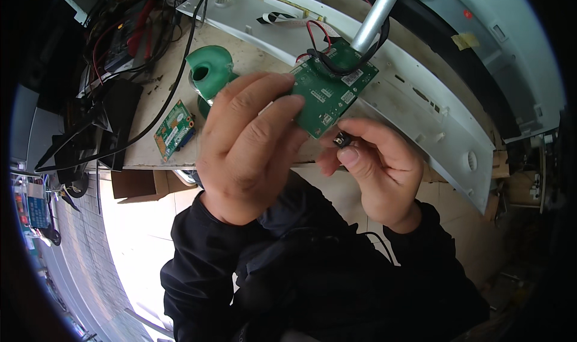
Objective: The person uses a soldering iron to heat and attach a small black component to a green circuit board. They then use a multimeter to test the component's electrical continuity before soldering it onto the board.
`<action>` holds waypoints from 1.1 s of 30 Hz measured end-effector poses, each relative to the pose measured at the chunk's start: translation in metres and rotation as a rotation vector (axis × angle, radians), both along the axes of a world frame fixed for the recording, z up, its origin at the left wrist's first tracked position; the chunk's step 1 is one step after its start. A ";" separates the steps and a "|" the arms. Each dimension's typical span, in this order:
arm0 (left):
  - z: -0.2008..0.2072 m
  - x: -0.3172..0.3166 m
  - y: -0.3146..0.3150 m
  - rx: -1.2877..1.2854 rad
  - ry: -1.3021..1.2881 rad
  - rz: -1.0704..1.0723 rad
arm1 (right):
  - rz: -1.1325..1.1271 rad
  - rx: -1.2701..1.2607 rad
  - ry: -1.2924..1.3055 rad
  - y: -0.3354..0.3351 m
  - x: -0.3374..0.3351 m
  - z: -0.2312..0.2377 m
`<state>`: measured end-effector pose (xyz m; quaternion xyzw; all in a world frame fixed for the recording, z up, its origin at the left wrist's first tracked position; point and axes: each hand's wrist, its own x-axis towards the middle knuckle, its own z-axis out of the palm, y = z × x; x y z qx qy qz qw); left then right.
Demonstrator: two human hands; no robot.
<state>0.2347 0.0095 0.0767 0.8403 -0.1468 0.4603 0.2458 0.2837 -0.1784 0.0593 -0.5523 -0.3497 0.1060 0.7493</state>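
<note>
A green circuit board (327,93) with white labels is tilted up over the table's front edge. My left hand (249,135) grips its left edge, with the thumb hidden behind the fingers. Just below the board's lower corner, my right hand (381,168) pinches a small black connector (342,139) between thumb and forefinger. Whether this connector touches the board I cannot tell. Black and red wires (315,36) run at the board's upper edge. Left of my left hand lies a smaller green board (175,130) with a blue connector.
A green tape dispenser (210,72) stands on the table behind my left hand. A long white plastic panel (421,111) spans the back and right, crossed by a metal tube (378,18). Tangled cables (129,36) fill the far left. Below the table edge sits a cardboard box (141,184).
</note>
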 end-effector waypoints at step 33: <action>0.029 0.014 0.011 -0.230 0.116 -0.071 | 0.249 0.209 0.322 0.001 -0.002 0.013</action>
